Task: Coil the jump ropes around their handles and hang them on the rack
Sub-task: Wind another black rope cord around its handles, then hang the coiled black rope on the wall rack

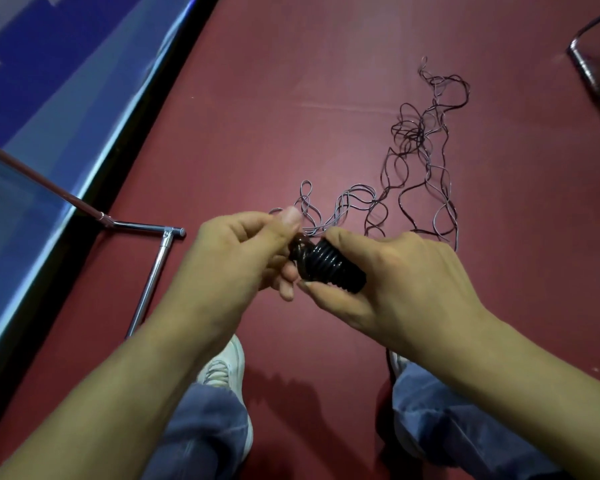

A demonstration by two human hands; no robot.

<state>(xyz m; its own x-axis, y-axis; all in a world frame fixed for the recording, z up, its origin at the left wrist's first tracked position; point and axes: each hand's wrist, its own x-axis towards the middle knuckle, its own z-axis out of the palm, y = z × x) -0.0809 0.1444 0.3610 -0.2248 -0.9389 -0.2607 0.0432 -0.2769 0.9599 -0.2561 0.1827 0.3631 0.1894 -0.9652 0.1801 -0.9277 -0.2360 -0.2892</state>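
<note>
While it's held up over the red floor [284,98], right between the two hands and above the knees, the black handle bundle [329,265] is seen lying at a slant: the long axis runs from upper left to lower right in the view, with glossy turns of cord already stacked around it. The lower-right end is pointed into the right hand [399,275], the upper-left end toward the left hand [239,254]. The bundle is wrapped by the right hand, thumb laid along the near side and the other fingers curled over the far side, pressed together. A strand of the jump rope [425,157] is pinched between the left thumb and forefinger just above the bundle's upper-left end; the rest of the left fingers are curled underneath, touching that end. From the pinch the rope is trailed away across the floor in a loose, wavy tangle toward the upper right, well apart from the hands. Off to the left a chrome tube frame [153,275] is laid on the floor beside a blue panel [49,98]. White sneakers [226,365] and blue jeans [208,424] are seen below the arms.
</note>
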